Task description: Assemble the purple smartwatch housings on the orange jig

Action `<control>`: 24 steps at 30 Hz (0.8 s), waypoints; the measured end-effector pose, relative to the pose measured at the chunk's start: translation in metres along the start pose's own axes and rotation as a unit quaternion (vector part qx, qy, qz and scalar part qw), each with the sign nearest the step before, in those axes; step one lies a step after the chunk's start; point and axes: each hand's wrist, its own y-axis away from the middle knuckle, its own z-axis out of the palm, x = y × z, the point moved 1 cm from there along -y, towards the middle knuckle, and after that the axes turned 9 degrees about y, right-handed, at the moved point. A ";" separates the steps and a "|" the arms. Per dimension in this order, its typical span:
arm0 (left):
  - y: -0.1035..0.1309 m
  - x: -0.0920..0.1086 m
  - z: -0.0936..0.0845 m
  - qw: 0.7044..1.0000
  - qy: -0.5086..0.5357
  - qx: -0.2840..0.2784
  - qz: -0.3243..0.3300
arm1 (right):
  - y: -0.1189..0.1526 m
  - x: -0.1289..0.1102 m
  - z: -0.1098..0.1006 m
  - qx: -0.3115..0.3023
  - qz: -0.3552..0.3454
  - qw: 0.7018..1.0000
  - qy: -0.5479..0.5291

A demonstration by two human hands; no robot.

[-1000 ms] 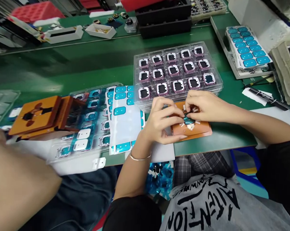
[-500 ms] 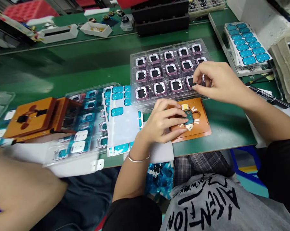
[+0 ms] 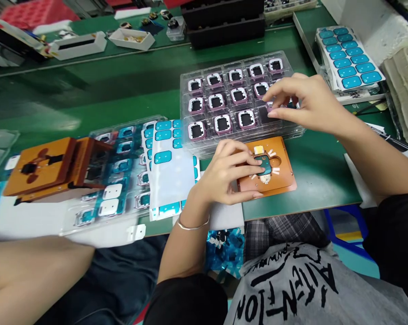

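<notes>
My right hand [image 3: 303, 101] is over the clear plastic tray [image 3: 187, 118], its thumb and fingers pinched on a small purple watch case [image 3: 269, 106], mostly hidden by the fingers. Below the pinch, one pocket of the tray shows dark and without a case. Similar purple cases with white rims, such as one watch case [image 3: 222, 123], sit in rows in the other pockets. My left hand [image 3: 229, 174] lies with spread fingers on an orange fixture [image 3: 285, 178], fingertips touching a teal rounded plate [image 3: 265, 164] set in its middle.
Left of the tray lie sheets of blue stickers [image 3: 172, 180] and another tray of parts [image 3: 124, 155]. An orange hinged fixture [image 3: 38, 164] stands further left, near a co-worker's arm [image 3: 38, 266]. More sticker sheets [image 3: 351, 58] and black boxes [image 3: 224, 27] are at the back.
My right hand has lifted a purple watch case out of its front-row pocket and moved slightly up. My left hand stays on the fixture. The co-worker's arm has shifted lower.
</notes>
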 end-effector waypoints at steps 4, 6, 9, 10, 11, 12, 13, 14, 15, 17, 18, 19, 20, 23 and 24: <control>0.002 -0.003 -0.001 1.000 0.012 -0.025 0.002 | 0.016 -0.020 -0.009 -0.032 -0.072 0.995 -0.065; 0.003 -0.004 -0.002 1.000 0.009 -0.030 0.003 | 0.023 -0.028 -0.009 -0.060 -0.096 0.991 -0.067; 0.004 -0.005 -0.002 1.000 -0.009 -0.008 0.007 | 0.030 -0.034 -0.007 -0.104 -0.082 0.991 -0.032; 0.004 -0.005 -0.002 1.000 -0.014 0.000 0.009 | 0.031 -0.034 -0.006 -0.119 -0.072 0.990 -0.005; 0.003 -0.005 -0.002 1.000 -0.018 0.003 0.010 | 0.032 -0.034 -0.005 -0.134 -0.062 0.989 0.027; 0.002 -0.004 -0.002 1.000 -0.022 0.004 0.013 | 0.032 -0.033 -0.004 -0.150 -0.053 0.985 0.062; 0.002 -0.004 -0.002 1.000 -0.024 0.004 0.017 | 0.033 -0.032 -0.003 -0.165 -0.048 0.981 0.091; 0.001 -0.003 -0.001 0.999 -0.026 0.004 0.022 | 0.033 -0.031 -0.002 -0.176 -0.046 0.977 0.111; 0.001 -0.002 -0.001 0.999 -0.029 0.007 0.026 | 0.033 -0.030 -0.001 -0.180 -0.045 0.975 0.119; 0.000 -0.001 -0.002 0.999 -0.038 0.016 0.030 | 0.033 -0.028 0.000 -0.159 -0.047 0.979 0.115; 0.000 0.000 -0.002 0.998 -0.044 0.022 0.030 | 0.033 -0.028 -0.001 -0.139 -0.048 0.982 0.115; 0.000 0.000 -0.002 0.998 -0.049 0.029 0.029 | 0.034 -0.027 -0.001 -0.118 -0.048 0.985 0.118; 0.001 0.000 -0.002 0.997 -0.054 0.038 0.029 | 0.034 -0.026 -0.001 -0.103 -0.045 0.986 0.126; 0.003 0.000 -0.002 0.995 -0.065 0.066 0.034 | 0.034 -0.026 0.001 -0.110 -0.037 0.982 0.147; 0.003 -0.001 -0.002 0.994 -0.069 0.073 0.035 | 0.035 -0.026 0.002 -0.119 -0.036 0.981 0.149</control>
